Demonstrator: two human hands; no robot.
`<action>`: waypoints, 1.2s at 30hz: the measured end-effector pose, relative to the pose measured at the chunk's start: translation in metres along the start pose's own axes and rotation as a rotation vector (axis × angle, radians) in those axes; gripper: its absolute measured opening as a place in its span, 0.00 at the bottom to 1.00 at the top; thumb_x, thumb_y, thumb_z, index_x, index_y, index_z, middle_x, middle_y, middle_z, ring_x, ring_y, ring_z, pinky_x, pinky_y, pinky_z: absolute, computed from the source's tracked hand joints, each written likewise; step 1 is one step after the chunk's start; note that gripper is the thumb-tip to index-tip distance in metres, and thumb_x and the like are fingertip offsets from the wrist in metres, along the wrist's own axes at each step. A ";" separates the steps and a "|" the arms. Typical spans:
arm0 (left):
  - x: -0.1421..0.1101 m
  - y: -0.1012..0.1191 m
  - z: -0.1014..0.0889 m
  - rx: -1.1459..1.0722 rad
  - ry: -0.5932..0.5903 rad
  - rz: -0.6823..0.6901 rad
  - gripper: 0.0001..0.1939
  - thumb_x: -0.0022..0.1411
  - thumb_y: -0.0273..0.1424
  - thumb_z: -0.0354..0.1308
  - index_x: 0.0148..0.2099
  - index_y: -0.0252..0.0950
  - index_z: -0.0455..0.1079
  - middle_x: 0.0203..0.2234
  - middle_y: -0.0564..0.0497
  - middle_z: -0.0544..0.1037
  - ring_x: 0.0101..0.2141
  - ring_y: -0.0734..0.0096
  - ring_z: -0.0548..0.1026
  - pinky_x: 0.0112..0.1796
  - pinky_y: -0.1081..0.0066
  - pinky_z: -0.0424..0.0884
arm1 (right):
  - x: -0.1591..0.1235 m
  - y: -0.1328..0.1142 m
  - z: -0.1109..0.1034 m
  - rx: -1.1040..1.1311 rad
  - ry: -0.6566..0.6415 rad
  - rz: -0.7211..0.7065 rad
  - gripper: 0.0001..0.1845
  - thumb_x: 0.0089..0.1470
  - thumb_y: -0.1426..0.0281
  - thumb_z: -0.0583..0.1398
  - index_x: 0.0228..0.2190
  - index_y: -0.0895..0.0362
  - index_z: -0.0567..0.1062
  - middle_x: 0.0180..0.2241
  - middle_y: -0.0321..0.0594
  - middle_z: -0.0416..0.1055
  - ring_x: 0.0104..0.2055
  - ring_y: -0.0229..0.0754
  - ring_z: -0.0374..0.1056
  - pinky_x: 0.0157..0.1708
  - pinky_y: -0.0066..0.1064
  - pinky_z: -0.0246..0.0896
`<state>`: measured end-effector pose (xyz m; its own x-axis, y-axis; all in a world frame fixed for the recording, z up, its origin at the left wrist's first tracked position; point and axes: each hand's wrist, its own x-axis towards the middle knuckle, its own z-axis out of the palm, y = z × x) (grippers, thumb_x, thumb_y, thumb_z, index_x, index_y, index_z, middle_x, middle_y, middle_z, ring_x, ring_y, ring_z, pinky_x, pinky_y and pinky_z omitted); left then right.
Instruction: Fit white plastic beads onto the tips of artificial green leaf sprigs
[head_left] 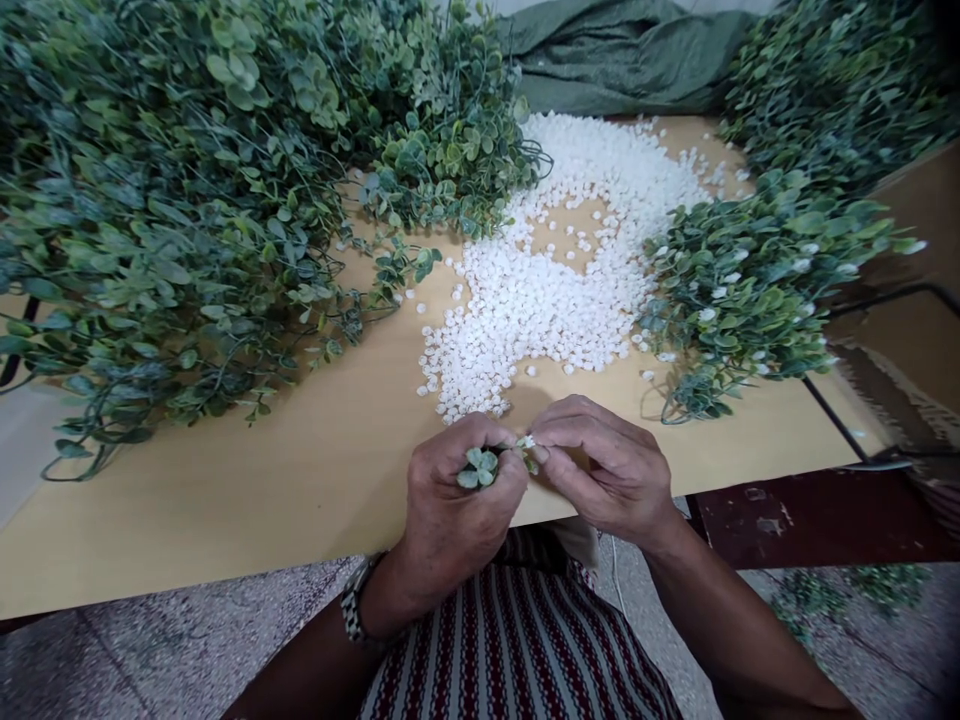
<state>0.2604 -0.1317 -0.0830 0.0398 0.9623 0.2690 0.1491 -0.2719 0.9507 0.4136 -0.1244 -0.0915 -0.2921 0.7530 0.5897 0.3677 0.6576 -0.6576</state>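
Close to the table's front edge, my left hand (466,500) is closed around a green leafy sprig (478,468), whose leaves poke out between thumb and fingers. My right hand (611,465) meets it from the right, thumb and forefinger pinching a small white flower piece (528,442) at the sprig's tip. Whether the piece is seated on the stem is too small to tell. Just beyond my hands spreads a heap of small white flower pieces (540,310).
A large pile of leafy stems (225,200) covers the left. Leafy bunches with white tips (765,280) lie at the right, with more greenery (840,90) behind. Green cloth (622,55) sits at the back. A cardboard box (919,220) and black metal bar (836,420) border the right.
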 end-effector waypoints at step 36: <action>0.003 -0.002 0.003 0.057 -0.052 0.010 0.09 0.52 0.18 0.54 0.24 0.36 0.65 0.19 0.57 0.66 0.21 0.79 0.63 0.23 0.76 0.62 | -0.005 0.001 -0.001 -0.091 -0.032 -0.002 0.05 0.53 0.80 0.58 0.31 0.60 0.72 0.25 0.40 0.70 0.29 0.38 0.66 0.28 0.30 0.64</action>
<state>0.2634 -0.1280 -0.0845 0.0923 0.9588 0.2686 0.2041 -0.2822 0.9374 0.4163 -0.1281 -0.0945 -0.3201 0.7530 0.5749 0.4456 0.6552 -0.6100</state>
